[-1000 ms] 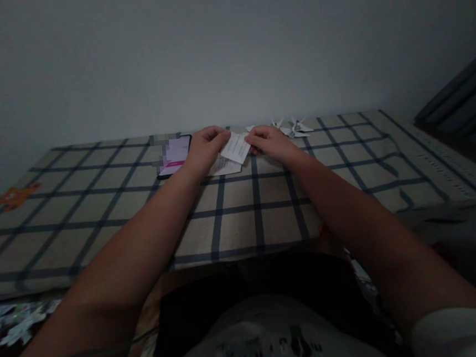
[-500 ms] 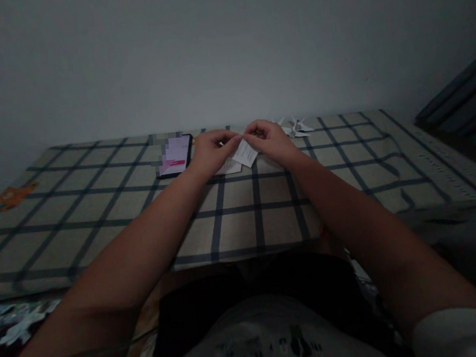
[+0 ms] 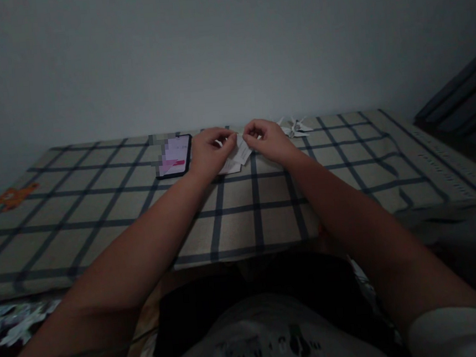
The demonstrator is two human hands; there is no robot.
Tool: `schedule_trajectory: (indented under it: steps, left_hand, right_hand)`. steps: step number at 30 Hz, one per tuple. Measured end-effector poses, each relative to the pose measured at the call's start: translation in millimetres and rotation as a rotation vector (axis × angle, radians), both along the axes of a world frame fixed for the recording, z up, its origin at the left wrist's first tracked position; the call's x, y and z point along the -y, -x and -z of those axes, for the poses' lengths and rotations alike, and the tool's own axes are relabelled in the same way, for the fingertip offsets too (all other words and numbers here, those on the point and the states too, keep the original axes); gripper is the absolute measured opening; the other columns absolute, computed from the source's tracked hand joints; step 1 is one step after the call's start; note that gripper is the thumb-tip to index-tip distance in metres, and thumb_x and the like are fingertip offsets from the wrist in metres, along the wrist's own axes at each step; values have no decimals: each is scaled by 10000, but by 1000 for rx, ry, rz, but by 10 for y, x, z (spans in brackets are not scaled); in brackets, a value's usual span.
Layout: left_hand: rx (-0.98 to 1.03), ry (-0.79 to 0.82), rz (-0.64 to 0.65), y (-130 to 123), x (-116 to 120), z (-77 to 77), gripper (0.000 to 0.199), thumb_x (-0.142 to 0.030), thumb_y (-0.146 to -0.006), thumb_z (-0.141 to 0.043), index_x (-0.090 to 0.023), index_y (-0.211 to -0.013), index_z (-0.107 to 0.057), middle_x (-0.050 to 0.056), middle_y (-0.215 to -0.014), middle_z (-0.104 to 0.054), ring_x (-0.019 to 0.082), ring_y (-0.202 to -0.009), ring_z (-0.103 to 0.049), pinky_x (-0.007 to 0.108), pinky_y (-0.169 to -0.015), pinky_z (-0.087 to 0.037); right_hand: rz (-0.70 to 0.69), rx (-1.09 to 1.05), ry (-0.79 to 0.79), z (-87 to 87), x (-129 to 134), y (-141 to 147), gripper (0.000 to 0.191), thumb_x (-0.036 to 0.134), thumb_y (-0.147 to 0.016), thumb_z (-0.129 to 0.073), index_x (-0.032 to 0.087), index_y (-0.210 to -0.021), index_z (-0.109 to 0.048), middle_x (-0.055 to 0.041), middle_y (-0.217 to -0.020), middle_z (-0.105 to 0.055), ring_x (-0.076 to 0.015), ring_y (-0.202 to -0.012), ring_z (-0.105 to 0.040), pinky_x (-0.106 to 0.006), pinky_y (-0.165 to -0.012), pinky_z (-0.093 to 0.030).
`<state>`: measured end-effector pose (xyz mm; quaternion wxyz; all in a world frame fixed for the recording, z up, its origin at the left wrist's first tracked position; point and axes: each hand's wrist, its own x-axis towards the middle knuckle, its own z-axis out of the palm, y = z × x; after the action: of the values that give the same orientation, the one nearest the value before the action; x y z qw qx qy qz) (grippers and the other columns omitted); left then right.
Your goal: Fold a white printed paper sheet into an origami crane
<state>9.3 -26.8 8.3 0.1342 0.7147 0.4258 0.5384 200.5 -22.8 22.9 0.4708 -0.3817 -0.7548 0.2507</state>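
Observation:
Between my two hands is a small white folded paper (image 3: 243,152) with faint print. My left hand (image 3: 214,150) pinches at its left edge, thumb against fingertips. On the other side my right hand (image 3: 266,140) is closed in a pinch at the paper's upper right. Under it and partly behind my left hand, another white paper (image 3: 231,167) lies on the checked cloth. Just right of my right hand rest white folded paper shapes (image 3: 296,128) with pointed ends.
A phone (image 3: 175,157) with a lit screen lies left of my left hand. The checked cloth (image 3: 111,212) covers the table, which meets a plain wall (image 3: 227,51). An orange item (image 3: 14,196) is at the far left, and dark slats (image 3: 459,89) stand at the right.
My fingertips have moved slightly apart, with my left hand shifting a little left. The small paper has turned and shifted left between them.

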Motion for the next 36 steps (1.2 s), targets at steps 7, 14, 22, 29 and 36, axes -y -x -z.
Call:
schedule_trajectory:
  steps: [7,14,22,29,36]
  left_hand:
    - [242,-16,-98,137,-221,-20,229,-449,-871,-682,-224,-866,-724,23,-837,-710,177,-842,-658,293,-758,-515]
    - [92,39,51,78,-173,19,254,-461,-839,-699,-211,-831,-739,34,-822,-733,177,-790,-647,299,-740,-508]
    - [19,127,138,53,-122,25,334,-529,-824,-738,-202,-892,-755,40,-853,-736,179,-789,-648,293,-728,-490]
    - [27,62,119,62,-105,23,304,-515,-859,-726,-214,-833,-755,23,-771,-706,174,-739,-628,299,-701,-468]
    - [73,53,74,83,-116,21,297,-513,-851,-737,-217,-831,-746,24,-787,-715,174,-755,-634,297,-704,-491]
  right_hand:
    - [88,26,-1,81,-125,-163,99,157,-810,-664,203,-746,-604,3,-738,-602,-149,-723,-506,-297,-717,-416]
    - [5,-84,30,128,-149,-117,56,266,-914,-645,212,-902,-634,-5,-856,-639,-158,-815,-566,-292,-778,-456]
    - [11,7,5,54,-21,-50,93,235,-899,-685,192,-824,-652,-11,-816,-639,-158,-782,-539,-298,-794,-450]
    - [-32,8,-24,59,-37,-52,45,198,-892,-654,190,-851,-671,-21,-836,-679,-162,-799,-569,-295,-781,-455]
    - [34,15,7,37,-74,-84,55,199,-893,-662,188,-849,-694,-31,-853,-697,-167,-810,-568,-312,-811,-468]
